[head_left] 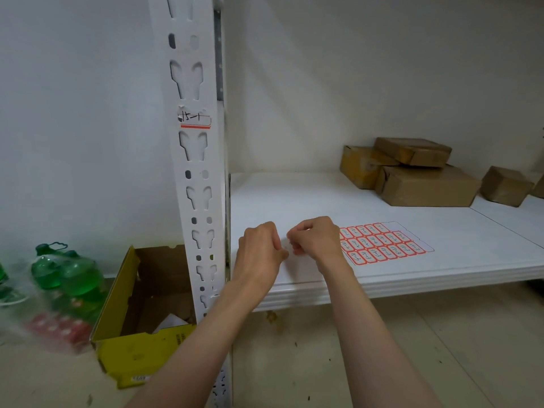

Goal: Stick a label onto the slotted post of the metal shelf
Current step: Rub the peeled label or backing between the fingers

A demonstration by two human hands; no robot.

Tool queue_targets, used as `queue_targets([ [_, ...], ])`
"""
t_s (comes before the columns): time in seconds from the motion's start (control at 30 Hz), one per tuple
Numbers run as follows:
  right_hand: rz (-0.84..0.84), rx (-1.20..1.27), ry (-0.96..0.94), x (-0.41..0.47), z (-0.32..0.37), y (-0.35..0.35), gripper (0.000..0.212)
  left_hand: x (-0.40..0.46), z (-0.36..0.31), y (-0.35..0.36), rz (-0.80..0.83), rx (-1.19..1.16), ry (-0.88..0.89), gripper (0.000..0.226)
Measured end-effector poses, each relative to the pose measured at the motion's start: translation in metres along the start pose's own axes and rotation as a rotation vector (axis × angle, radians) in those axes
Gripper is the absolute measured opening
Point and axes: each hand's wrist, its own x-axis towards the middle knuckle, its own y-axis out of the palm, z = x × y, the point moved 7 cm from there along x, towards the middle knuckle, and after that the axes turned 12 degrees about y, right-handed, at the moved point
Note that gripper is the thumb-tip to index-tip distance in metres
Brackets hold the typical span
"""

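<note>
A white slotted post (192, 178) rises at the left of a white metal shelf (382, 254). A torn red-edged label (195, 119) with handwriting sticks to the post high up. On the shelf lies a sheet of red-bordered labels (382, 243). My left hand (260, 250) and my right hand (316, 238) meet above the shelf just left of the sheet. Their fingertips pinch a small pale scrap (287, 243), blurred, between them.
Several brown cardboard parcels (424, 178) are stacked at the back right of the shelf. On the floor left of the post stand an open yellow carton (138, 343) and a shrink-wrapped pack of green bottles (61, 278). A white wall stands behind.
</note>
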Motion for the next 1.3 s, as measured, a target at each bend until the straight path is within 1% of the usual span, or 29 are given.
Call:
queue_targets([
  [0.17, 0.022, 0.02, 0.02, 0.001, 0.001, 0.0, 0.01, 0.003, -0.003, 0.0, -0.038, -0.029, 0.034, 0.024],
  [0.33, 0.039, 0.027, -0.003, 0.0, 0.003, 0.003, 0.012, 0.005, -0.006, -0.001, -0.066, -0.025, 0.055, 0.025],
  [0.5, 0.034, 0.059, -0.01, 0.001, 0.002, 0.002, 0.011, 0.004, -0.006, -0.002, -0.057, -0.045, 0.067, 0.008],
  [0.53, 0.029, 0.065, -0.015, 0.002, 0.002, 0.002, 0.009, 0.004, -0.007, -0.003, -0.055, -0.039, 0.074, 0.009],
  [0.63, 0.018, 0.077, -0.022, 0.001, 0.003, 0.0, 0.004, 0.005, -0.009, -0.003, -0.047, 0.025, 0.088, 0.019],
  [0.73, -0.021, 0.08, -0.009, 0.001, 0.002, -0.003, 0.01, 0.006, -0.01, -0.003, -0.035, 0.075, 0.086, 0.024],
  [0.8, -0.02, 0.078, -0.026, 0.0, 0.004, -0.004, 0.004, 0.006, -0.009, -0.003, -0.045, 0.092, 0.084, 0.033],
  [0.87, -0.02, 0.07, -0.053, -0.001, 0.005, -0.005, 0.008, 0.007, -0.007, -0.003, -0.054, 0.098, 0.082, 0.042],
  [0.9, -0.023, 0.065, -0.06, 0.0, 0.004, -0.005, 0.009, 0.006, -0.006, -0.003, -0.052, 0.099, 0.08, 0.043],
  [0.93, -0.025, 0.064, -0.066, 0.001, 0.004, -0.006, 0.009, 0.006, -0.008, -0.003, -0.046, 0.102, 0.084, 0.039],
  [1.03, -0.012, 0.067, -0.053, 0.002, 0.005, -0.006, 0.012, 0.005, -0.012, -0.005, -0.058, 0.097, 0.118, 0.011],
  [1.17, 0.001, 0.088, -0.051, 0.0, 0.007, -0.008, 0.012, 0.005, -0.009, -0.007, -0.072, 0.098, 0.113, 0.007],
  [1.3, -0.03, 0.011, -0.055, -0.001, 0.008, -0.009, 0.01, 0.005, -0.01, -0.008, -0.076, 0.092, 0.098, 0.005],
])
